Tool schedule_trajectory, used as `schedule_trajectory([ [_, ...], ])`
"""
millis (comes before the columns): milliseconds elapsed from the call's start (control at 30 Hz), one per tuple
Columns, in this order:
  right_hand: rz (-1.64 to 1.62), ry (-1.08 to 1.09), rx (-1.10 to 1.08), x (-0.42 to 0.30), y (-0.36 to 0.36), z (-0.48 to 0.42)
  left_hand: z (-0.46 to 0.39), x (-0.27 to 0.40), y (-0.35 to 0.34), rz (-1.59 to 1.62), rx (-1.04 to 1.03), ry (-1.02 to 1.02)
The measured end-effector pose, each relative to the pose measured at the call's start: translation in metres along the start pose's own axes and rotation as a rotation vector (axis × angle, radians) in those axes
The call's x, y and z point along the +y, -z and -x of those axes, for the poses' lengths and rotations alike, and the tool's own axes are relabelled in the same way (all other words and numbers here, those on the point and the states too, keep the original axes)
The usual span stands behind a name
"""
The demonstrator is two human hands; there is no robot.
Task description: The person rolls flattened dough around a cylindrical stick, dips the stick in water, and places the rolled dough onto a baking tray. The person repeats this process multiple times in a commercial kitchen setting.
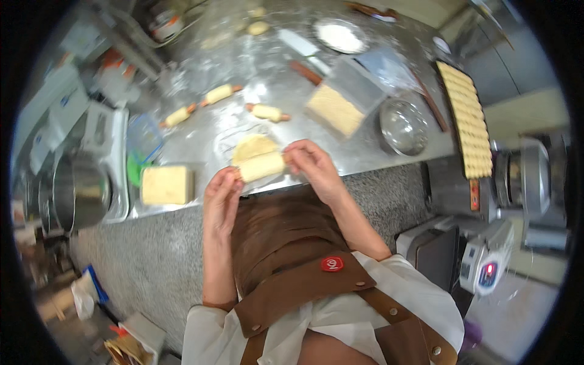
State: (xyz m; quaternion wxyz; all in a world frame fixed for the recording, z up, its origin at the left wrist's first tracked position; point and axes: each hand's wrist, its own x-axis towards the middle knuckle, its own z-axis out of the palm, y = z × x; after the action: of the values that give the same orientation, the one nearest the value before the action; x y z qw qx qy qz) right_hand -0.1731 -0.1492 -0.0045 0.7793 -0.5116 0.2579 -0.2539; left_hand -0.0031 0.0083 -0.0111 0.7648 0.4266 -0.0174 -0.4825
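My left hand [222,191] and my right hand [315,166] hold a pale dough roll [262,167] between them, one at each end. Orange-brown tips, apparently of a sausage, poke out of the roll beside my fingers. Just behind it, a flat yellow dough piece [253,147] lies on the metal worktable [200,150] near its front edge; whether roll and sheet touch, I cannot tell. Farther back rest three smaller dough-wrapped sausages, one at left [178,117], one in the middle [219,94] and one at right [267,112].
To the left stand a pale yellow block [165,185] and a metal bowl [84,191]. Rightward are a container of yellowish crumbs [335,109], a shiny bowl [404,127] and a long tray of dough pieces [465,118]. A plate of white powder [340,36] sits farther back.
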Motion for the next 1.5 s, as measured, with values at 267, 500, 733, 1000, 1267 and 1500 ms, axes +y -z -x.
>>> schedule_trajectory([
  [267,-0.079,0.247,0.051,-0.003,0.054,0.051,-0.035,-0.029,-0.014,-0.115,-0.304,0.149],
  [500,0.628,0.287,0.427,-0.045,0.104,0.179,-0.018,-0.089,-0.123,-0.391,-0.597,0.371],
  [733,1.188,0.345,0.808,-0.047,0.181,0.292,0.017,-0.211,-0.234,-0.667,-0.830,0.597],
  [1000,0.980,0.142,1.373,-0.006,0.298,0.437,0.089,-0.434,-0.367,-1.070,-1.220,0.757],
  [1267,0.847,-0.049,1.747,0.051,0.448,0.567,0.174,-0.678,-0.452,-1.263,-1.458,0.755],
  [1500,0.790,-0.184,1.984,0.124,0.577,0.644,0.176,-0.768,-0.427,-1.370,-1.516,0.758],
])
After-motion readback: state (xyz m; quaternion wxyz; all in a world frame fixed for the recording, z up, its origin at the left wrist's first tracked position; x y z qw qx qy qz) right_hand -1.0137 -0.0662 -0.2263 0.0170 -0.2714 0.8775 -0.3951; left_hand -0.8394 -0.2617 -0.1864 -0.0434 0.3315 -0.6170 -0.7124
